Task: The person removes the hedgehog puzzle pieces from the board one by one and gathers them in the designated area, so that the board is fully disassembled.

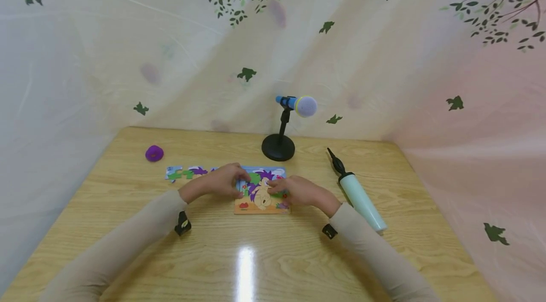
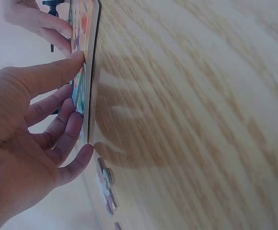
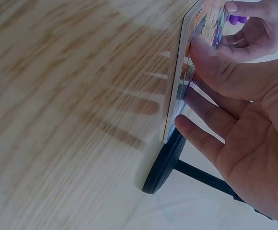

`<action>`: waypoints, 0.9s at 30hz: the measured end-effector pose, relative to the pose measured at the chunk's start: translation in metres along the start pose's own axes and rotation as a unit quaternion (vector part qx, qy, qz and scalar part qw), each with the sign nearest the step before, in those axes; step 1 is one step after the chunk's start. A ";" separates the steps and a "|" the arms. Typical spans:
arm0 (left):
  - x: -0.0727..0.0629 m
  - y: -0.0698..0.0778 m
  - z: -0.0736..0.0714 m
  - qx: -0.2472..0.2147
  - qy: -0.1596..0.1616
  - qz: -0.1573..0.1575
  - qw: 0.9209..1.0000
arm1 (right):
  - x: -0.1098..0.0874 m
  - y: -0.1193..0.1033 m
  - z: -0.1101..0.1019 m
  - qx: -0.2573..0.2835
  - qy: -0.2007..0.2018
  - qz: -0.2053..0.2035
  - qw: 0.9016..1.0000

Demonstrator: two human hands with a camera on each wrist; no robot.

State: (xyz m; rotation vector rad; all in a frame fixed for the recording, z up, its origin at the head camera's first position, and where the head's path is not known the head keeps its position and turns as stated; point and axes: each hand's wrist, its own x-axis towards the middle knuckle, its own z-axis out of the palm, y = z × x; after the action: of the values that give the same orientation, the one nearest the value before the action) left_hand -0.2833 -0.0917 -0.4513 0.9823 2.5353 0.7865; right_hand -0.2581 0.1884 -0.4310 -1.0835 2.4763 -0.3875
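Note:
A jigsaw puzzle board (image 1: 261,200) with a cartoon picture in purple, green and orange lies flat on the wooden table. My left hand (image 1: 224,180) rests over its left side, thumb and fingertips on the picture and fingers loosely bent. From the right, my right hand (image 1: 302,191) reaches over the opposite side, its thumb and fingertips touching the surface. In the right wrist view, the right hand (image 3: 247,110) shows a bare palm. Whether a loose piece lies under either hand's fingertips is hidden. Several loose puzzle pieces (image 1: 187,173) lie left of the board, partly behind my left hand.
A blue toy microphone on a black stand (image 1: 278,147) stands behind the board. To the right lies a pale blue hand pump (image 1: 361,201) with a black nozzle. A purple ring-shaped object (image 1: 154,153) sits at the back left. A printed cloth (image 1: 192,79) hangs behind the table.

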 end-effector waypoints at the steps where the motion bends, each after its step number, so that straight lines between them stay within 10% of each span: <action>1: 0.000 0.001 0.000 0.000 0.001 0.000 1.000 | 0.000 0.000 0.000 0.001 0.000 0.001 1.000; 27: 0.004 0.002 0.000 0.019 0.019 -0.011 1.000 | -0.002 -0.002 0.002 0.013 0.004 0.020 1.000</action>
State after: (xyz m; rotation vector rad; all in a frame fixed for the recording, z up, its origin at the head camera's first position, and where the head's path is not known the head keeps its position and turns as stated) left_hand -0.2850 -0.0880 -0.4501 0.9584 2.5977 0.7601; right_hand -0.2548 0.1879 -0.4316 -1.0229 2.4890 -0.4110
